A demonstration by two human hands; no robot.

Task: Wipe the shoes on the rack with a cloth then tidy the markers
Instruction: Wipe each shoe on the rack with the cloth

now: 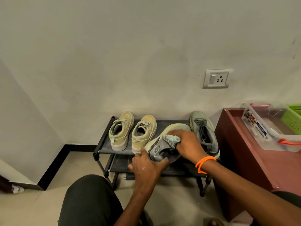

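Wiping is under way at centre frame: the left hand (146,167) has its grip around the tilted grey shoe (162,147) above the rack (104,144), while the right hand (187,144) holds its grip closed on the cloth (174,139) against it. The tan pair (132,132) and second grey shoe (203,131) sit on the rack; whether they are wiped is unclear. No markers are visible; the clear box (267,126) at right is cut off.

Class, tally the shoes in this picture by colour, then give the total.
Tan shoes: 2, one beside the other on the rack.
Grey shoes: 2, one on the rack, one held tilted by the left hand while the right hand presses a cloth to it.
Total: 4
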